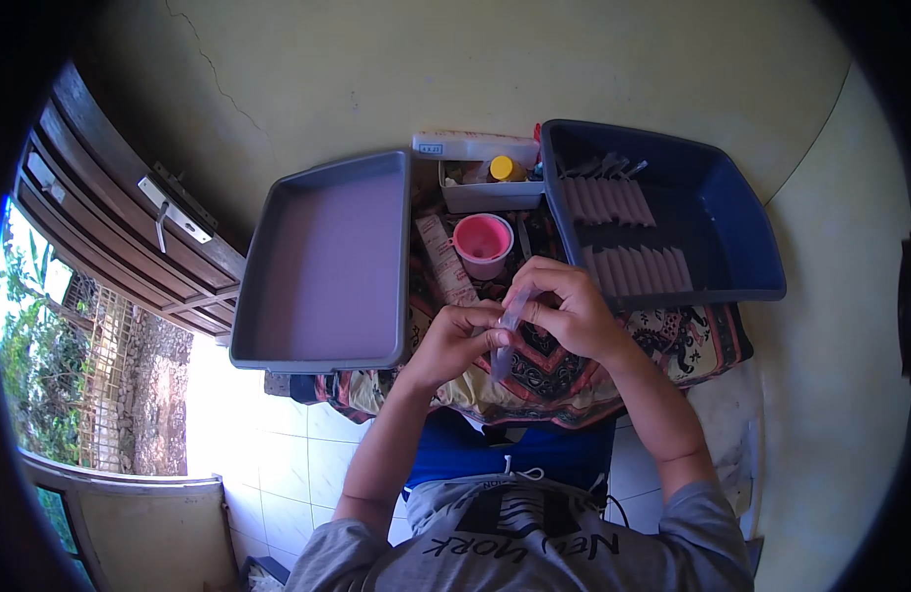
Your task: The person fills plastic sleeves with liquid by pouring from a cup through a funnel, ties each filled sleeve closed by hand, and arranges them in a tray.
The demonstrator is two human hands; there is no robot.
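Observation:
Both my hands pinch a narrow clear plastic sleeve above the front of the cloth-covered table. My left hand grips it from the left with thumb and fingers closed. From above and right, my right hand pinches its upper part, fingers bent. The sleeve's lower end hangs between the hands; I cannot tell what, if anything, is inside. Just beyond them stands a pink cup. Beside the cup lies a long whitish packet with reddish print, its near end partly hidden by my left hand.
On the left is a grey tub of pinkish-mauve liquid. A dark blue tub on the right holds two rows of slim mauve-filled packets. Behind the cup, a white box contains a yellow-lidded container. A patterned cloth covers the table.

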